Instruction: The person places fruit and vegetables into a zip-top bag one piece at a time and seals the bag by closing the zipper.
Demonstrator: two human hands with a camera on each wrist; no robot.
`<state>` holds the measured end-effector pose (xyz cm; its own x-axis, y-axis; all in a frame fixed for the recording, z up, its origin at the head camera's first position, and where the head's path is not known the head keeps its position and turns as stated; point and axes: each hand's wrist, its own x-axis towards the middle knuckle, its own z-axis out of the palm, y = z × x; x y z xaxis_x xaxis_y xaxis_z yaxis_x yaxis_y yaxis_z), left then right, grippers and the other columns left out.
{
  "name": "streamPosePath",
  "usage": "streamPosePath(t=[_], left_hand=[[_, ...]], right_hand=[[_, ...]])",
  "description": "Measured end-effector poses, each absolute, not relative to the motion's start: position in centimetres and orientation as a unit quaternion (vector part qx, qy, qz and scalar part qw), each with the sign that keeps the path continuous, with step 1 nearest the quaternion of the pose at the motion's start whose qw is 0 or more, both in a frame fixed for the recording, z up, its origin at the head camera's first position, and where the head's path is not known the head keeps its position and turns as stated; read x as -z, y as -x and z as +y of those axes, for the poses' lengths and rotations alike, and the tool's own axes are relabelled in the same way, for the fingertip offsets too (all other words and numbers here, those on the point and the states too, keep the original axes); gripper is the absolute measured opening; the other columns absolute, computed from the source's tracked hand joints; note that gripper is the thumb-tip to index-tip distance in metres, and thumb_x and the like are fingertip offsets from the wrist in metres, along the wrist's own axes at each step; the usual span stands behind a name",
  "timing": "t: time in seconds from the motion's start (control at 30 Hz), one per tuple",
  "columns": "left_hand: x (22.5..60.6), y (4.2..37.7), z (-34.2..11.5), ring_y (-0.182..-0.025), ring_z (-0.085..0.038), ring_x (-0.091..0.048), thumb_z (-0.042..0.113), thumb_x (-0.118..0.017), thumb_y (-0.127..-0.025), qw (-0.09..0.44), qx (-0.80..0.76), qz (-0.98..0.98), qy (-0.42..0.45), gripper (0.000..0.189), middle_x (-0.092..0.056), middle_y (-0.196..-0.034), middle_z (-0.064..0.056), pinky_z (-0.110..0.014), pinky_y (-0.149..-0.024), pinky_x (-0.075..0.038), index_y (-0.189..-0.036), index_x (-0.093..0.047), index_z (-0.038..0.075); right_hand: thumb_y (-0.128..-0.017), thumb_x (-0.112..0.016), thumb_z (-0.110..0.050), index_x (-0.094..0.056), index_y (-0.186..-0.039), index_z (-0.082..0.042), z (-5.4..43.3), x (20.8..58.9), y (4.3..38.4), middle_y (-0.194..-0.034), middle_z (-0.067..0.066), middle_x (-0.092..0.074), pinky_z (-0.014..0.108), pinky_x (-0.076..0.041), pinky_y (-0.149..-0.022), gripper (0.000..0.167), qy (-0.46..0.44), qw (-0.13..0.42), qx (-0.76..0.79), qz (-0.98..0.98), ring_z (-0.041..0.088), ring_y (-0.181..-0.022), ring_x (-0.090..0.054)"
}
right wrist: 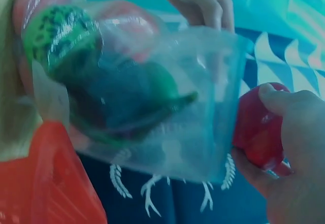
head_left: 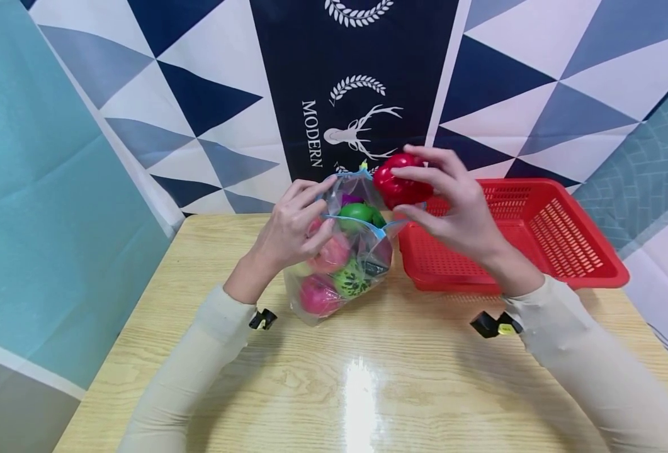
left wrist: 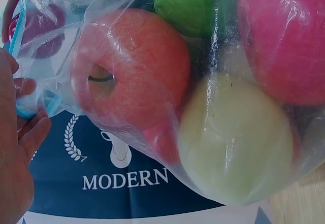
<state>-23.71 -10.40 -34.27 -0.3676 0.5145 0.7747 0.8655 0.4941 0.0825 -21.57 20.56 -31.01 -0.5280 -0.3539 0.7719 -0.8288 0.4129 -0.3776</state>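
A clear zip bag with a blue zip stands on the table, its mouth open at the top. My left hand grips the bag's rim on the left side. In my right hand is a shiny red bell pepper, held between thumb and fingers at the right of the mouth. Through the plastic show a red apple, a pale round fruit, a pink fruit, a green dark-spotted ball-like piece and a green pepper-like piece. Other contents are partly hidden.
A red plastic basket with perforated walls stands on the right of the wooden table, close beside the bag. Behind the table hangs a patterned cloth with a deer print.
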Motion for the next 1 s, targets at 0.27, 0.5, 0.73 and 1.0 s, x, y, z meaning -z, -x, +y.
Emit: streamPosePath(t=[0.27, 0.5, 0.73, 1.0], left_hand=[[34.3, 23.5, -10.3, -0.122, -0.044, -0.070, 0.010, -0.068, -0.098, 0.365, 0.239, -0.786, 0.437, 0.022, -0.069, -0.154, -0.030, -0.050, -0.098, -0.066, -0.078, -0.062, 0.001], [34.1, 23.6, -10.6, -0.122, -0.043, -0.070, 0.010, -0.068, -0.097, 0.363, 0.238, -0.789, 0.435, 0.021, -0.069, -0.154, -0.030, -0.051, -0.098, -0.066, -0.080, -0.063, 0.000], [34.4, 23.6, -10.5, -0.122, -0.044, -0.069, 0.009, -0.068, -0.097, 0.361, 0.239, -0.789, 0.436, 0.021, -0.069, -0.154, -0.030, -0.051, -0.097, -0.066, -0.079, -0.062, 0.000], [34.3, 23.6, -10.4, -0.122, -0.044, -0.069, 0.010, -0.068, -0.096, 0.364, 0.241, -0.786, 0.438, 0.019, -0.069, -0.154, -0.030, -0.051, -0.098, -0.066, -0.080, -0.063, 0.001]], right_hand=[[-0.087, -0.091, 0.005, -0.068, -0.152, -0.006, 19.1, 32.2, 21.8, -0.163, 0.021, -0.061, 0.008, -0.059, -0.089, 0.070, -0.414, 0.192, -0.377, -0.806, 0.038, -0.137, -0.070], [-0.095, -0.085, 0.000, -0.071, -0.150, -0.008, 19.2, 32.2, 21.6, -0.160, 0.018, -0.067, 0.009, -0.059, -0.090, 0.058, -0.400, 0.150, -0.370, -0.825, 0.038, -0.128, -0.079], [-0.090, -0.087, 0.003, -0.081, -0.130, -0.004, 19.2, 32.6, 20.3, -0.140, 0.018, -0.076, 0.007, -0.057, -0.089, 0.041, -0.379, 0.239, -0.378, -0.811, 0.021, -0.124, -0.074], [-0.078, -0.099, -0.007, -0.082, -0.102, -0.005, 18.3, 33.4, 18.5, -0.086, 0.007, -0.073, 0.009, -0.050, -0.075, 0.029, -0.393, 0.303, -0.336, -0.801, 0.009, -0.083, -0.063]])
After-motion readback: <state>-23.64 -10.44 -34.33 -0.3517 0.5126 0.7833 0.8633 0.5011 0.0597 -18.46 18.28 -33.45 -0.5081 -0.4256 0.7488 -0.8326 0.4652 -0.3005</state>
